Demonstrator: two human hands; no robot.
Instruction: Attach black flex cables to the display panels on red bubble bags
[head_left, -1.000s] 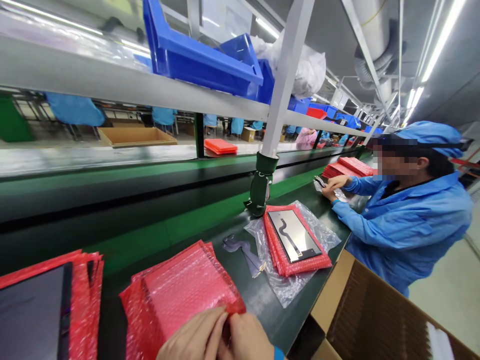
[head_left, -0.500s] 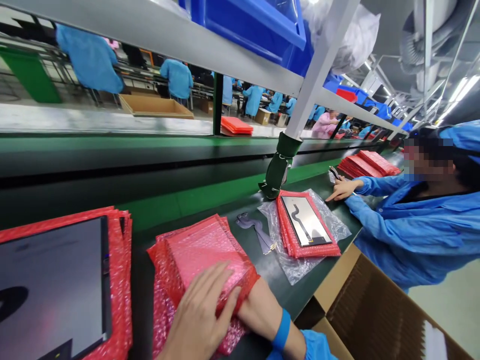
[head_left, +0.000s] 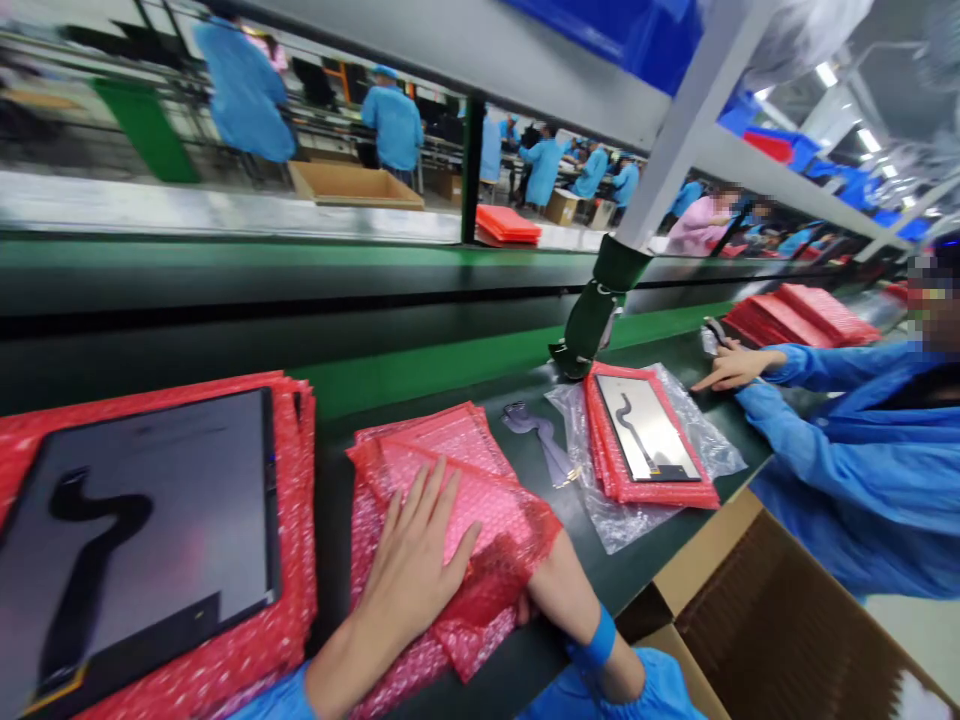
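My left hand (head_left: 420,545) lies flat with fingers spread on a red bubble-wrap bag (head_left: 517,525), which rests on a stack of similar bags (head_left: 367,520). My right hand (head_left: 559,580), with a blue band on its wrist, reaches into or under the bag's right end. The red film covers most of its fingers, so I cannot make out their grip. Left of my hands, a screen panel (head_left: 187,500) with a dark flex cable lies on another pile of red bubble bags (head_left: 296,520).
To the right, a smaller screen panel (head_left: 649,430) lies on red bags over clear plastic (head_left: 727,450). A grey strap (head_left: 551,450) lies beside it. A co-worker's hand (head_left: 731,368) touches the bench further right. An open cardboard box (head_left: 795,610) stands at the bench edge. A white post (head_left: 675,150) rises behind.
The view has swung left, so things appear further right. My left hand has moved up the bag and flattened on it. The bag's right end is lifted around my right hand.
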